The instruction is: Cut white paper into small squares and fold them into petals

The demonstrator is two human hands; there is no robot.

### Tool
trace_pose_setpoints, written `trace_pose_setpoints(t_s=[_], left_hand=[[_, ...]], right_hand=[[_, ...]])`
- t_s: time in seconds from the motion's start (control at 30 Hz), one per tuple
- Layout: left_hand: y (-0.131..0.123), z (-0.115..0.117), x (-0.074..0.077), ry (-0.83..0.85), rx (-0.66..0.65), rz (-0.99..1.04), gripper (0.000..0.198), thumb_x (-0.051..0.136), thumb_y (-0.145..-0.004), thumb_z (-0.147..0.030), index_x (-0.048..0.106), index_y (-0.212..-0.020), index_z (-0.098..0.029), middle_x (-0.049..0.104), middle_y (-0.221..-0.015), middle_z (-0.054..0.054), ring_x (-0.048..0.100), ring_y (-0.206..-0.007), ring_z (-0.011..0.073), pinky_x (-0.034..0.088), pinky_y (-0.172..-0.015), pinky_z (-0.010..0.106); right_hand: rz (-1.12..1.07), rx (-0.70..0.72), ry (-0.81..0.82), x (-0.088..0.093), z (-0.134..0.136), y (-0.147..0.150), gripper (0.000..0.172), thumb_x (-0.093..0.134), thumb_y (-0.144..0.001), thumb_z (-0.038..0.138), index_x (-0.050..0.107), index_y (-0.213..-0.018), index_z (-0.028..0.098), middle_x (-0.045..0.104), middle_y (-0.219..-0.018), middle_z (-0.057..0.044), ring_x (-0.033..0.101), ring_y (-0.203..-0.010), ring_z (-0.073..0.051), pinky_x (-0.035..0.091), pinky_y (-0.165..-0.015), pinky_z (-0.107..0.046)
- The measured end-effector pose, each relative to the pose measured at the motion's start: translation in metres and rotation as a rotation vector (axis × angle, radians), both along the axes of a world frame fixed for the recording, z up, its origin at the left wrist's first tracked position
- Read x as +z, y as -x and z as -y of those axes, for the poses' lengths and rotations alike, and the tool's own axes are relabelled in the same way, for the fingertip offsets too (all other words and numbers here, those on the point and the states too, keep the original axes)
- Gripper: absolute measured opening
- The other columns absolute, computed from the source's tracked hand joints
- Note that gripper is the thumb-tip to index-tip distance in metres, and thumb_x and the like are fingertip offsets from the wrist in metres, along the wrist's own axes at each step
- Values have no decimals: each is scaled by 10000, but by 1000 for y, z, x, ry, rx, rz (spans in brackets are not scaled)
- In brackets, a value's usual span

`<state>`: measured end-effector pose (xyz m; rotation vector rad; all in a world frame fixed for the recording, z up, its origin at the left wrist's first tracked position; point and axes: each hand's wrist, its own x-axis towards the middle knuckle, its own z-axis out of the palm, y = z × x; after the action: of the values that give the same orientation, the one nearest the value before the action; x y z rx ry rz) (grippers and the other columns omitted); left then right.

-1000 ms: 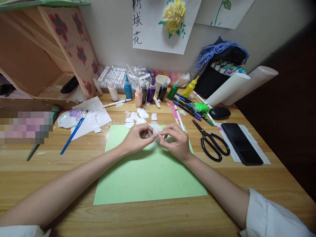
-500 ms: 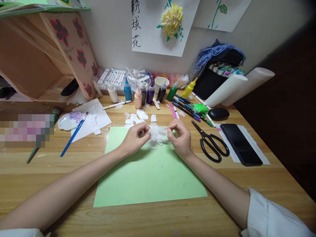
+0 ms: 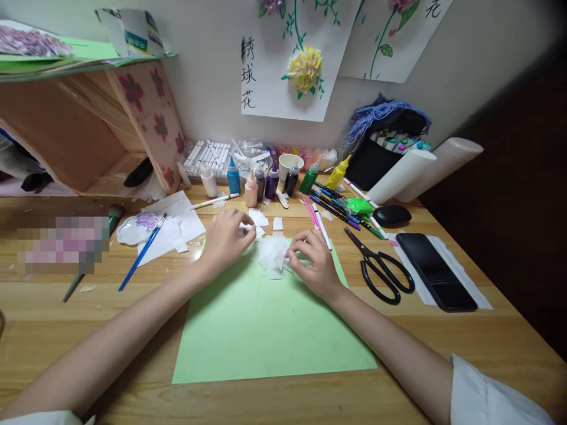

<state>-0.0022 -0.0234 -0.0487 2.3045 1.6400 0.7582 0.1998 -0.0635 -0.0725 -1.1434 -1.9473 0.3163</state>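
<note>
A light green paper sheet (image 3: pixel 266 324) lies on the wooden desk (image 3: pixel 443 348). At its far edge sits a small cluster of white tissue pieces (image 3: pixel 271 254). My right hand (image 3: pixel 311 264) rests beside the cluster, fingers curled and pinching its right edge. My left hand (image 3: pixel 225 236) has reached to the loose white paper squares (image 3: pixel 258 218) just beyond the sheet, its fingertips closed on one of them.
Black scissors (image 3: pixel 381 265) and a black phone (image 3: pixel 436 270) lie to the right. Coloured pens (image 3: pixel 339 203), paint bottles (image 3: pixel 261 177) and a paper cup (image 3: pixel 290 162) line the back. A palette (image 3: pixel 135 227) and blue brush (image 3: pixel 142 252) lie left.
My hands came apart. The left hand let go of the tissue cluster and moved back-left to the loose paper squares; the right hand lowered the cluster onto the green sheet. The camera tilted up.
</note>
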Motion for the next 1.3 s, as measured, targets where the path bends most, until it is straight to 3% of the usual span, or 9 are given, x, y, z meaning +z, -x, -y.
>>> trace_pose_setpoints(t_s=[0.1, 0.23, 0.5, 0.63, 0.77, 0.97, 1.1, 1.3], left_hand=[[11, -10, 5, 16, -79, -138, 138, 535, -775, -282, 627, -806, -183, 626, -855, 63, 522, -853, 233, 348, -741, 345], [11, -11, -1, -31, -155, -280, 129, 527, -767, -247, 626, -722, -177, 630, -772, 64, 525, -788, 224, 309, -706, 346], [8, -12, -11, -87, -151, -290, 155, 472, -763, -157, 581, -654, -161, 616, -742, 77, 534, -755, 209, 314, -667, 333], [10, -15, -7, -23, -114, -158, 138, 501, -766, -190, 581, -658, -156, 623, -755, 73, 546, -756, 206, 348, -694, 337], [4, -7, 3, 69, -79, 149, 134, 536, -772, -255, 595, -702, -156, 642, -788, 55, 563, -786, 189, 395, -735, 318], [-22, 17, 9, 446, -136, 597, 181, 599, -730, -318, 629, -714, -140, 655, -746, 34, 552, -677, 139, 408, -637, 254], [-29, 23, 2, 600, -188, 666, 274, 606, -731, -390, 645, -750, -119, 629, -695, 32, 497, -586, 113, 360, -550, 234], [-30, 23, -3, 649, -177, 685, 321, 607, -742, -425, 662, -794, -114, 647, -714, 37, 505, -584, 107, 360, -545, 225]], right_hand=[[-30, -9, 27, 0, -1, -1, 171, 504, -831, 179, 582, -682, 213, 550, -759, -33, 484, -793, -201, 378, -744, -367], [-39, 5, 33, 1, -1, -1, 175, 492, -845, 177, 583, -700, 214, 549, -757, -33, 483, -799, -203, 370, -767, -377], [-112, -4, 26, 1, -1, -1, 194, 478, -846, 161, 578, -687, 211, 556, -739, -29, 495, -791, -199, 373, -730, -358], [-137, -16, -4, 1, -2, -1, 197, 471, -848, 161, 567, -685, 212, 558, -723, -25, 503, -783, -198, 373, -744, -363], [-173, -44, -2, 0, -3, -1, 138, 479, -854, 176, 555, -745, 213, 567, -736, -20, 501, -751, -187, 381, -722, -350], [-146, 61, 10, 1, -2, 0, 56, 567, -814, 192, 577, -865, 213, 586, -762, -21, 517, -744, -176, 406, -678, -321], [-122, 105, -48, 2, 0, 0, 76, 603, -785, 184, 580, -851, 213, 594, -744, -15, 527, -730, -177, 403, -678, -323], [-135, 96, -76, 0, -1, 0, 59, 601, -774, 151, 587, -789, 205, 590, -674, -9, 514, -670, -167, 398, -641, -313]])
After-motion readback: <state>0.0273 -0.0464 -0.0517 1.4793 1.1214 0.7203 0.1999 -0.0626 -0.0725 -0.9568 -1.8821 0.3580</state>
